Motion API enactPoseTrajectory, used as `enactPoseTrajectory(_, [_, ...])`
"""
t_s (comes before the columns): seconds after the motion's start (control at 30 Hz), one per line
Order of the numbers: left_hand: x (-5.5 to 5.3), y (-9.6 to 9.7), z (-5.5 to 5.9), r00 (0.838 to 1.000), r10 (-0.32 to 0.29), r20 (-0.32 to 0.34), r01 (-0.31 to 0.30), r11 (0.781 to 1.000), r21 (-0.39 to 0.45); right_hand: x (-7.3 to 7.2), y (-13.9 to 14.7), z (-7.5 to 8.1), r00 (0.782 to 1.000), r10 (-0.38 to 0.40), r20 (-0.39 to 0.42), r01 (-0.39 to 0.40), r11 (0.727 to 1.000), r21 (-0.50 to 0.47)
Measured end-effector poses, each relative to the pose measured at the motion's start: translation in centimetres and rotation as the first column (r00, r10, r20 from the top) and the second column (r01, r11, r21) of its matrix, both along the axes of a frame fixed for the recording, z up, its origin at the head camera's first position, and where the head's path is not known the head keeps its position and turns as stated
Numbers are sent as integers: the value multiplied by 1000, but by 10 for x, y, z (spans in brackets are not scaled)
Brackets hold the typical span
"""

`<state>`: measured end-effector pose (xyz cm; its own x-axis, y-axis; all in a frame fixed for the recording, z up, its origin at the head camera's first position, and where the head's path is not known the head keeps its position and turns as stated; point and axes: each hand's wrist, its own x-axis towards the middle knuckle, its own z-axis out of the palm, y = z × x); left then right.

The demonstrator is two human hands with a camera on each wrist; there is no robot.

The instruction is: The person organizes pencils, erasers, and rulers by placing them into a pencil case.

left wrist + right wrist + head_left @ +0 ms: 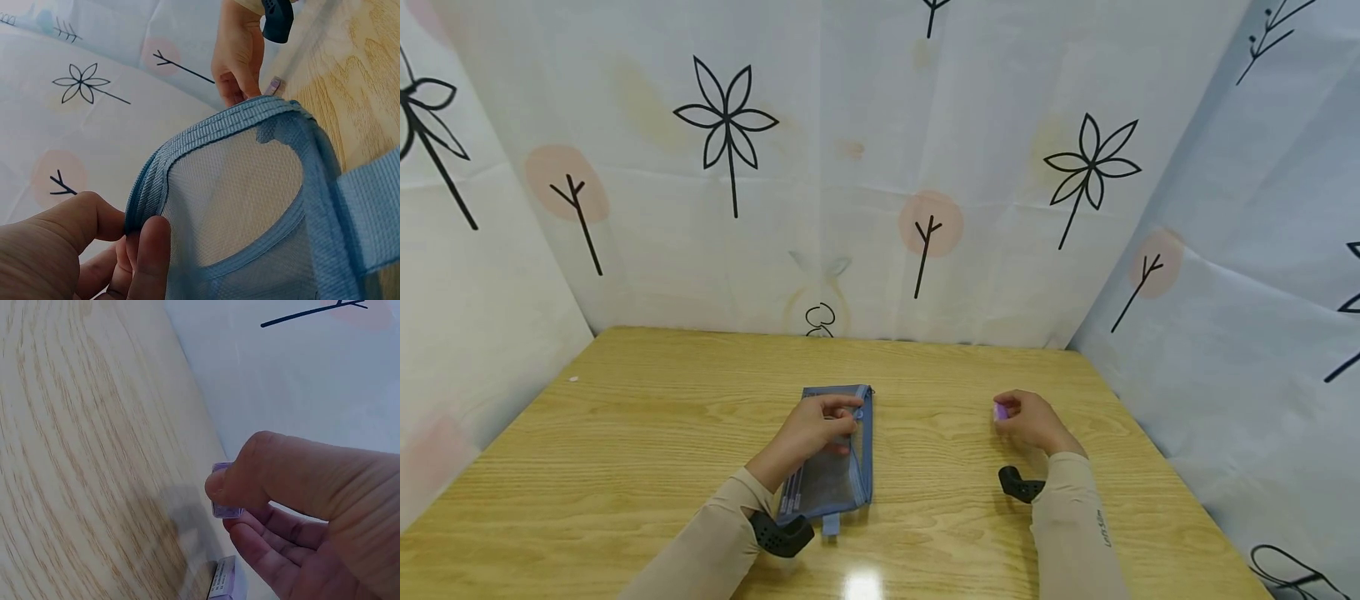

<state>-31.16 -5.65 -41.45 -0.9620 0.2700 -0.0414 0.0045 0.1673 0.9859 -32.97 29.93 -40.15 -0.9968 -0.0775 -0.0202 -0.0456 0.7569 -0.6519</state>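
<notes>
A blue mesh zip pouch [831, 479] lies at the middle of the table, its fabric tab towards me. My left hand [812, 433] is over it; in the left wrist view the thumb and fingers pinch the pouch's edge [147, 194]. Off to the right, my right hand [1033, 421] holds a small purple block [1000, 412] just above the table. The right wrist view shows this block [225, 506] pinched between thumb and forefinger. Below it is a second purple piece with a printed white side [223, 578], partly cut off by the frame edge.
The wood-grain table [685, 400] is bounded by white hanging cloth [820, 167] with plant drawings at the back and both sides. A tiny pale scrap [574, 379] lies near the far left edge. A black wrist device [782, 536] is on the left wrist, another [1021, 485] on the right.
</notes>
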Motion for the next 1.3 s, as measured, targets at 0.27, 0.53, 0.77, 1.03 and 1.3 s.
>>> enactPoseTrajectory(0.27, [0, 1, 0, 1000, 6, 3, -6, 1000, 5, -3, -5, -3, 1000, 14, 21, -13, 996, -90])
enactPoseTrajectory(0.53, [0, 1, 0, 1000, 7, 12, -7, 1000, 13, -4, -15, -1, 998, 57, -1, -57, 991, -119])
enactPoseTrajectory(0.77, [0, 1, 0, 1000, 9, 6, -9, 1000, 7, -11, -33, -5, 989, 146, 18, -142, 982, -123])
enactPoseTrajectory(1.03, [0, 1, 1, 1000, 19, 8, -19, 1000, 3, -16, -56, -7, 978, 208, 22, -204, 971, -124])
enactPoseTrajectory(1.3, [0, 0, 3, 1000, 15, 11, -15, 1000, 3, -19, -77, -12, 959, 282, 23, -279, 957, -84])
